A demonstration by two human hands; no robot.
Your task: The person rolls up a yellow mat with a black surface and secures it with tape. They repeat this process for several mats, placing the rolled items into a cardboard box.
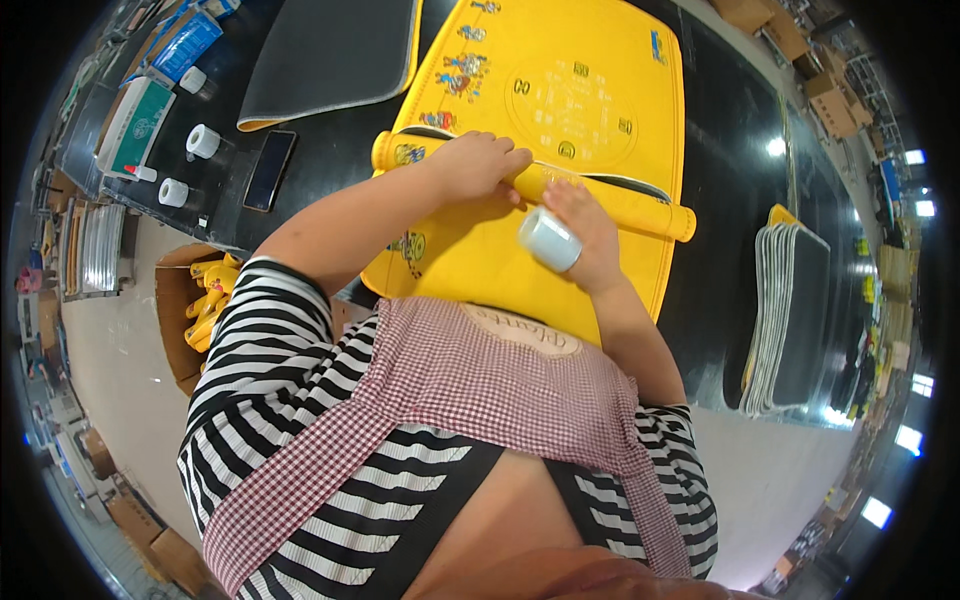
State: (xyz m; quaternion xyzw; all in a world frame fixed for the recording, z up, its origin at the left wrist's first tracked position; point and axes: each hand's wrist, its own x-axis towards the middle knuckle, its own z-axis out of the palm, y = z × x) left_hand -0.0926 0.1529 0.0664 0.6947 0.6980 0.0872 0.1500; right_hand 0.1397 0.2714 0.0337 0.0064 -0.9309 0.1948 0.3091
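A yellow mat is curled into a long tube, the rolled mat (655, 215), lying crosswise in front of me. My left hand (478, 165) is closed over its left part, fingers curled round the top. In my right hand (585, 235) sits a roll of clear tape (550, 240), held against the palm; those fingertips reach up to the tube's near side. Beneath and beyond lies a flat yellow mat (610, 80) printed with cartoon figures and a round pattern. Whether a strip of tape runs between my hands cannot be made out.
On the black table (715, 160) a phone (270, 172) and several tape rolls (203, 141) lie at left, near a green-and-white box (135, 125). A grey-backed mat (330, 60) is behind. Stacked mats (790, 315) stand right. A carton (175, 320) holds yellow rolled items at lower left.
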